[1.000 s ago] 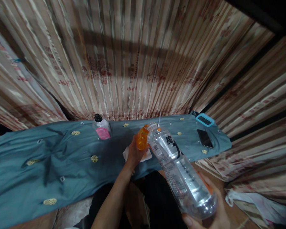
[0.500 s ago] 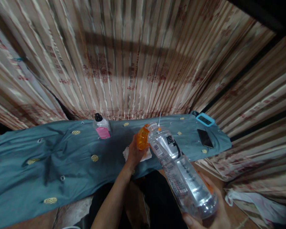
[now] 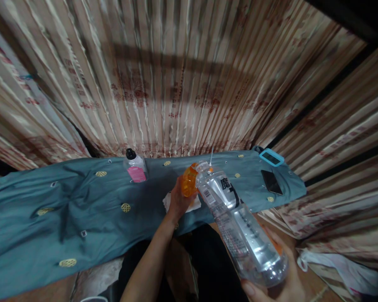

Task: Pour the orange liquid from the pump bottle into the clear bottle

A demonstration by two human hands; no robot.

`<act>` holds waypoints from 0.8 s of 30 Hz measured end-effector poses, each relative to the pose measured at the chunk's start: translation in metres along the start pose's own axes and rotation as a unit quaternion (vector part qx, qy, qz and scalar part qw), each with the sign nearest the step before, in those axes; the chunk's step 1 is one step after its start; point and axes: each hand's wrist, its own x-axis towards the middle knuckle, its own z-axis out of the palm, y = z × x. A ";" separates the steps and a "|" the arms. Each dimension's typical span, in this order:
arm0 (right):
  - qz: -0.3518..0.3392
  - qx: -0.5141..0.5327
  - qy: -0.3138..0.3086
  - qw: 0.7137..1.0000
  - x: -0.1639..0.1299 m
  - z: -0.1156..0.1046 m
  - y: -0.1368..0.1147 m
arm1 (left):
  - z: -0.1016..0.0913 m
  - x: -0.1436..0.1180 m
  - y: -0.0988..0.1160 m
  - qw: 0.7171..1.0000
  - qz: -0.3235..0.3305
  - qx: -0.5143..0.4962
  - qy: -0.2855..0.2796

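Note:
My left hand (image 3: 178, 198) is wrapped round a small orange bottle (image 3: 189, 181) over the cloth-covered surface. In my right hand (image 3: 280, 272) lies the lower end of a big clear plastic bottle (image 3: 239, 222) with a label in dark characters. That bottle is tilted, its neck pointing up and left and meeting the mouth of the orange bottle. A white tissue (image 3: 194, 204) lies beneath my left hand. Just behind the clear bottle's shoulder stands a thin pale tube with an orange base (image 3: 211, 163), partly hidden.
A blue-green patterned cloth (image 3: 97, 209) covers the long surface. A clear bottle with a pink label and black cap (image 3: 136, 170) stands left of centre. On the right are a blue-framed device (image 3: 271, 157) and a black phone (image 3: 271, 182). Pleated curtains (image 3: 176, 84) hang behind.
Almost nothing differs. Both hands keep the two bottles mouth to mouth, and the view has shifted only slightly.

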 end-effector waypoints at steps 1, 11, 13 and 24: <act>0.005 0.003 0.000 1.000 0.000 0.000 0.000 | 0.000 0.000 0.000 1.000 0.002 0.000 0.001; -0.031 -0.019 -0.006 0.999 0.000 -0.002 0.005 | 0.001 0.000 -0.003 1.000 0.018 0.026 0.003; -0.028 -0.011 -0.008 1.000 0.000 -0.002 0.006 | 0.001 0.001 -0.003 0.999 0.018 0.026 0.001; -0.039 -0.026 -0.007 0.999 0.001 -0.004 0.003 | 0.001 0.000 -0.005 0.999 0.012 0.040 0.007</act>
